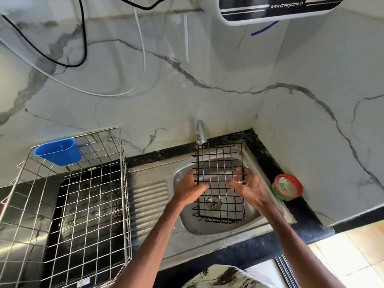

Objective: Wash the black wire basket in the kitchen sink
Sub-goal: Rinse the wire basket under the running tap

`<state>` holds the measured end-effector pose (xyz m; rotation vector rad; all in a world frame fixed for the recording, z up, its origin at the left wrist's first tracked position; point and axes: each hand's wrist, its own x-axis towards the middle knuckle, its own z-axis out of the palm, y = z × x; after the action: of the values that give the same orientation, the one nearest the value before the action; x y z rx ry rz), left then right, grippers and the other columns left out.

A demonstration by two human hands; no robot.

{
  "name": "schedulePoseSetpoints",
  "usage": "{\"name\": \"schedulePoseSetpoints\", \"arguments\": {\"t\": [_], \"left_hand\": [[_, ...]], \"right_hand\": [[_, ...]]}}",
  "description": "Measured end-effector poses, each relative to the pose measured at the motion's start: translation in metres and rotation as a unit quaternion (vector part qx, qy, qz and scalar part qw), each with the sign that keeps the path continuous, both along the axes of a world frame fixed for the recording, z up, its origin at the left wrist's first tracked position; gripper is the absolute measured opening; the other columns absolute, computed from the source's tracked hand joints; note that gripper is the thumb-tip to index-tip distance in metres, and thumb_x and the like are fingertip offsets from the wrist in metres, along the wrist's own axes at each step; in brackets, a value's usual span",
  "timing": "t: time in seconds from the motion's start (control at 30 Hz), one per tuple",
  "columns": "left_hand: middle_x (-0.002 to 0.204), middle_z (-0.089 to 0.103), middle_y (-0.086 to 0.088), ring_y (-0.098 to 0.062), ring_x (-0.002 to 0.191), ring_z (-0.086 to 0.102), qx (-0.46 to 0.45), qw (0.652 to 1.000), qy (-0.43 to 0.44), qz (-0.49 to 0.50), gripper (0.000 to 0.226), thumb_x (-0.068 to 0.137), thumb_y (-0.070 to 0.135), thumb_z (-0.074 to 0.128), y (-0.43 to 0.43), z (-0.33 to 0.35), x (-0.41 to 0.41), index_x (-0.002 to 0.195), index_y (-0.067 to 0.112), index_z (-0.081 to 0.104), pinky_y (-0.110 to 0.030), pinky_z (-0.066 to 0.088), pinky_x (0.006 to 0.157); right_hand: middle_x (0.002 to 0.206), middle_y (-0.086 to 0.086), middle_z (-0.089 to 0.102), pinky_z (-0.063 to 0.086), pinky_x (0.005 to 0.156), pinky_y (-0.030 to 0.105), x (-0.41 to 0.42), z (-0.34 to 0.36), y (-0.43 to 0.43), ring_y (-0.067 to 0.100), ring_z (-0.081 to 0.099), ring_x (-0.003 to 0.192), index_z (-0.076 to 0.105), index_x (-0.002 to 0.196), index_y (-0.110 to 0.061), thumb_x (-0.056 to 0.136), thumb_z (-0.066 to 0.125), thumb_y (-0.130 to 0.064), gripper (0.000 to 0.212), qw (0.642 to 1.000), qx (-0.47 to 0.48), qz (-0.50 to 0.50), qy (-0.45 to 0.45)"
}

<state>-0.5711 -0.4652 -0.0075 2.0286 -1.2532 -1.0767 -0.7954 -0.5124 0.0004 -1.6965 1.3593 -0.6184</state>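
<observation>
Two hands of mine hold the black wire basket (219,163) over the sink (187,222). My left hand (191,188) curls round its left edge, fingertips hidden under the mesh. My right hand (248,187) grips its right edge. Its long axis points away from me, toward the sink's tap (201,132).

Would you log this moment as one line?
left hand: grips black wire basket | right hand: grips basket | basket: held over sink, by tap

Pale garment (224,275), dark leafy print; forearms (153,235) bare
</observation>
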Motion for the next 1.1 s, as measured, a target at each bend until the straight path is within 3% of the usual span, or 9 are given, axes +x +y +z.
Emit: {"name": "schedulePoseSetpoints", "arguments": {"t": [0.13,0.23,0.37,0.47,0.6,0.67,0.83,0.97,1.1], "left_hand": [[0.111,0.059,0.004,-0.019,0.113,0.061,0.014,0.998,-0.054,-0.025,0.075,0.071,0.042,0.064,0.001,0.007,-0.006,0.135,0.003,0.054,-0.048,0.042,0.117],[0.090,0.050,0.018,-0.013,0.095,0.058,-0.020,0.998,-0.057,-0.022,0.046,0.093,0.028,0.070,0.002,0.019,-0.012,0.133,0.009,0.058,-0.038,0.047,0.110],[0.087,0.061,0.024,-0.004,0.065,0.062,-0.081,0.993,-0.086,0.008,0.031,0.094,0.046,0.063,0.007,0.034,-0.030,0.117,0.025,0.062,-0.049,0.057,0.099],[0.098,0.065,0.016,-0.011,0.082,0.067,-0.138,0.979,-0.144,0.034,0.045,0.088,0.059,0.050,0.010,0.022,-0.043,0.116,0.025,0.062,-0.062,0.050,0.104],[0.112,0.065,0.009,-0.002,0.096,0.050,-0.065,0.984,-0.163,0.028,0.029,0.105,0.032,0.061,0.008,0.014,-0.068,0.124,0.009,0.062,-0.021,0.028,0.112],[0.112,0.066,0.009,0.001,0.098,0.050,-0.053,0.978,-0.200,0.039,0.029,0.107,0.032,0.058,0.010,0.011,-0.079,0.126,0.011,0.061,-0.023,0.012,0.109],[0.094,0.064,0.005,-0.001,0.071,0.059,-0.043,0.979,-0.191,0.052,0.035,0.106,0.028,0.057,0.002,0.000,-0.091,0.134,0.008,0.056,-0.014,0.053,0.072],[0.091,0.059,0.010,-0.004,0.067,0.061,-0.046,0.979,-0.188,0.067,0.031,0.107,0.026,0.056,-0.008,-0.004,-0.095,0.133,0.010,0.055,-0.018,0.057,0.061],[0.099,0.066,0.003,-0.010,0.076,0.066,-0.035,0.980,-0.178,0.080,0.032,0.105,0.025,0.060,-0.011,-0.006,-0.094,0.130,0.005,0.057,-0.026,0.061,0.067]], "right_hand": [[0.110,-0.004,0.069,0.040,0.066,0.012,0.003,-0.002,-0.004,-0.004,0.061,0.087,0.043,0.140,-0.014,0.072,0.068,-0.054,0.083,1.000,-0.003,0.020,0.008],[0.115,0.002,0.068,0.059,0.071,0.030,0.000,-0.003,-0.009,0.007,0.066,0.091,0.039,0.144,-0.020,0.070,0.068,-0.062,0.089,1.000,-0.001,0.026,-0.017],[0.104,-0.002,0.066,0.058,0.072,0.034,-0.011,0.010,-0.020,0.020,0.067,0.094,0.048,0.134,-0.025,0.075,0.063,-0.060,0.071,0.998,-0.036,0.023,-0.043],[0.105,-0.006,0.060,0.048,0.073,0.023,-0.018,0.012,-0.025,0.007,0.060,0.093,0.037,0.149,-0.030,0.081,0.066,-0.047,0.076,0.996,-0.063,0.023,-0.060],[0.101,0.016,0.064,0.056,0.070,0.038,-0.024,-0.013,-0.033,0.026,0.063,0.081,0.028,0.155,-0.025,0.085,0.076,-0.032,0.085,0.997,-0.016,0.070,-0.029],[0.095,0.009,0.063,0.055,0.065,0.036,-0.030,-0.016,-0.034,0.023,0.060,0.075,0.030,0.152,-0.031,0.076,0.072,-0.047,0.088,0.997,-0.018,0.062,-0.045],[0.094,-0.006,0.054,0.048,0.065,0.018,-0.041,-0.023,-0.050,0.005,0.052,0.072,0.033,0.152,-0.024,0.074,0.066,-0.051,0.089,0.994,-0.055,0.078,-0.044],[0.087,0.001,0.057,0.055,0.069,0.038,-0.037,-0.029,-0.054,0.015,0.057,0.074,0.040,0.145,-0.024,0.070,0.071,-0.051,0.085,0.996,-0.025,0.071,-0.045],[0.095,0.001,0.056,0.056,0.072,0.037,-0.038,-0.032,-0.063,0.018,0.059,0.082,0.033,0.149,-0.027,0.071,0.068,-0.052,0.089,0.996,-0.005,0.088,-0.029]]}}
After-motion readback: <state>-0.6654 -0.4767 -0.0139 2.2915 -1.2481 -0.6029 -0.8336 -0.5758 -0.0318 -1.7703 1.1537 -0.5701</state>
